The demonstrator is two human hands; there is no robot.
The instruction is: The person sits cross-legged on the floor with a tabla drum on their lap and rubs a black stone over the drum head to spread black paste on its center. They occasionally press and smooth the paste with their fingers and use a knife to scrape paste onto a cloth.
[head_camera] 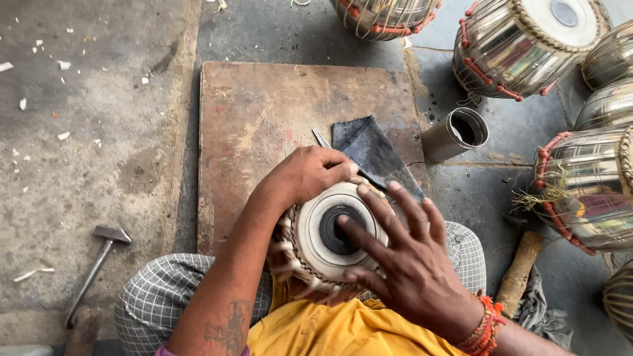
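Right hand (409, 264) hides much of drum head (316, 224).

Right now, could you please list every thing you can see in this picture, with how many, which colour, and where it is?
small drum: one, pale head with black centre, on the person's lap.
wooden board: one, reddish brown, on the floor ahead of the drum.
dark cloth: one, grey-black, on the board's right part.
metal cup: one, silvery, right of the board.
metal drums: at least five, shiny silver with red lacing, top and right edge.
hammer: one, grey metal, on the floor at left.
wooden stick: one, brown, lower right.
left hand: grips the drum's far rim.
right hand: fingers spread, a fingertip on the black centre.
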